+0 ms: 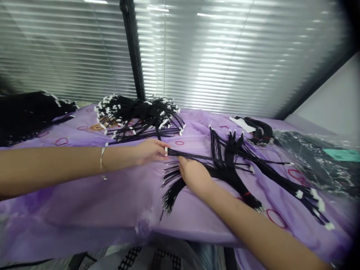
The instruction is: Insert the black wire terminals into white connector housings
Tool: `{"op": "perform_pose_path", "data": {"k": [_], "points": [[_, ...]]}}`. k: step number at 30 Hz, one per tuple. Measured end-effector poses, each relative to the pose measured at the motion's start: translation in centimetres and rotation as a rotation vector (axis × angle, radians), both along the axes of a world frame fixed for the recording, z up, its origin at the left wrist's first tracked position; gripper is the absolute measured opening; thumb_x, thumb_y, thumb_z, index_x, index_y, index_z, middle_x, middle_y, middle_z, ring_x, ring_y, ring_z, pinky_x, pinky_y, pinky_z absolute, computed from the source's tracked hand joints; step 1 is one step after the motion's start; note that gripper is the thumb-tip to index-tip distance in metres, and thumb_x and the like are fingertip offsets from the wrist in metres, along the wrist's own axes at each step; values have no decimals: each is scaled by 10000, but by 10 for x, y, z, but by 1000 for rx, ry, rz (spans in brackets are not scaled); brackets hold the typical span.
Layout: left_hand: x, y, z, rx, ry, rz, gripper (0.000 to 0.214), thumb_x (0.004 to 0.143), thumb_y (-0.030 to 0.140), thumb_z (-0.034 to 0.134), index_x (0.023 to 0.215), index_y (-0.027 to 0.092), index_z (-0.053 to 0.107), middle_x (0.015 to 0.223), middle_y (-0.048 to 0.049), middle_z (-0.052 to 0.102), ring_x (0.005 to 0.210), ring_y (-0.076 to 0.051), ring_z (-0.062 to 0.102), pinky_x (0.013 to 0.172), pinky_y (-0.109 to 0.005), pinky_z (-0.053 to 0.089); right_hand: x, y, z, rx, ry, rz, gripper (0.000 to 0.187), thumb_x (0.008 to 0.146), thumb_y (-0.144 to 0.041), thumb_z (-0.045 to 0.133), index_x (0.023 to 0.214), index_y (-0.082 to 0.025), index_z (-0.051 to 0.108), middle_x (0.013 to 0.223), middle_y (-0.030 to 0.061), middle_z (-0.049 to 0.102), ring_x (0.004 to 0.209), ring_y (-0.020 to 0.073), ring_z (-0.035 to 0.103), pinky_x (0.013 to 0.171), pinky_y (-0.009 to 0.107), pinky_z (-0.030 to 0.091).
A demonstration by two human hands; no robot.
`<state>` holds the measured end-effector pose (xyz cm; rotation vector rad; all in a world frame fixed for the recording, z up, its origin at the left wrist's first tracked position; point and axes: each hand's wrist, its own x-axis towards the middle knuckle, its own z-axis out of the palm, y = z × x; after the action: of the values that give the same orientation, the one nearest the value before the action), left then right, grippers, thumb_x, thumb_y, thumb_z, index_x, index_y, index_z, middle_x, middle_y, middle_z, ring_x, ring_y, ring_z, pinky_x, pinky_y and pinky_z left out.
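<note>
My left hand (152, 150) pinches a white connector (166, 151) at the end of a flat black cable (189, 154). The cable stretches rightward over the other wires. Just right of the connector, my right hand (195, 174) is closed around the cable, its fingertips partly hidden. Beneath that hand lies a bundle of black wires (174, 193) with bare metal tips fanned out to the left. The bundle's other part (239, 183) reaches right, tied by a red rubber band (246, 194). More black cables (270, 170) with white connectors cross it on the right.
A purple cloth (112, 213) covers the table. At the back sits a heap of cables with white connectors (135, 114); another dark pile (25, 116) lies far left. Red rubber bands (277, 218) are scattered about. Clear plastic bags (317, 161) lie right, before window blinds (213, 56).
</note>
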<state>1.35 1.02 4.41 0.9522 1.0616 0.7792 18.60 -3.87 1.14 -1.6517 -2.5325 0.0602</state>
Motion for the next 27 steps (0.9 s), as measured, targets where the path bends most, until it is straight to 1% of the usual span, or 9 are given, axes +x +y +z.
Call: {"op": "perform_pose_path", "data": {"k": [3, 6, 10, 13, 16, 18, 20, 23, 27], "points": [[5, 3, 11, -25, 28, 10, 192, 585, -57, 648, 704, 93, 653, 656, -38, 632, 694, -141, 628, 797, -305, 518, 2, 3, -1, 0, 12, -5, 318, 910, -185, 312, 1100, -125, 560, 822, 135, 670, 720, 222, 639, 631, 305, 447], [9, 6, 11, -49, 48, 28, 201, 596, -84, 623, 693, 91, 649, 609, -37, 619, 680, -150, 637, 778, -295, 528, 5, 5, -1, -5, 51, 23, 271, 898, -221, 380, 964, -155, 635, 866, 112, 645, 773, 197, 617, 670, 280, 436], [12, 12, -4, -45, 19, 92, 234, 646, -99, 589, 724, 112, 657, 633, -33, 628, 643, -115, 624, 745, -240, 524, 12, 9, 2, -25, 107, 65, 219, 860, -241, 481, 859, -160, 684, 881, 100, 600, 820, 186, 573, 742, 281, 416], [15, 20, -18, -25, -45, 152, 261, 686, -95, 559, 772, 127, 667, 692, -40, 642, 679, -110, 623, 776, -233, 511, 16, 12, 3, -34, 144, 107, 197, 849, -245, 513, 803, -172, 690, 889, 79, 583, 870, 171, 542, 793, 264, 394], [17, 25, -30, 3, -112, 185, 238, 699, -84, 565, 777, 116, 667, 717, -52, 643, 694, -113, 617, 820, -250, 496, 15, 14, -2, -6, 175, 107, 222, 884, -231, 450, 918, -169, 660, 931, 79, 564, 872, 160, 527, 798, 260, 389], [16, 26, -38, 34, -147, 194, 202, 694, -71, 584, 757, 103, 664, 723, -56, 642, 696, -111, 614, 828, -254, 492, 13, 17, -7, 17, 186, 84, 253, 902, -201, 397, 991, -148, 628, 924, 91, 554, 825, 161, 524, 778, 273, 395], [15, 25, -45, 80, -174, 194, 175, 693, -41, 612, 779, 101, 668, 706, -39, 635, 680, -100, 606, 818, -251, 495, 11, 20, -12, 23, 192, 66, 261, 903, -189, 383, 944, -135, 635, 876, 91, 546, 768, 162, 516, 753, 284, 401], [15, 22, -51, 155, -203, 183, 199, 687, 17, 658, 862, 110, 672, 674, 0, 622, 640, -76, 588, 788, -241, 501, 11, 23, -14, 16, 214, 63, 232, 886, -200, 432, 836, -148, 653, 856, 80, 536, 781, 163, 508, 766, 283, 400], [15, 24, -52, 200, -226, 155, 210, 646, 55, 706, 849, 103, 674, 677, 2, 635, 644, -76, 588, 765, -245, 502, 14, 23, -11, -4, 257, 65, 142, 850, -186, 504, 850, -158, 643, 918, 73, 541, 883, 169, 505, 840, 284, 389]]}}
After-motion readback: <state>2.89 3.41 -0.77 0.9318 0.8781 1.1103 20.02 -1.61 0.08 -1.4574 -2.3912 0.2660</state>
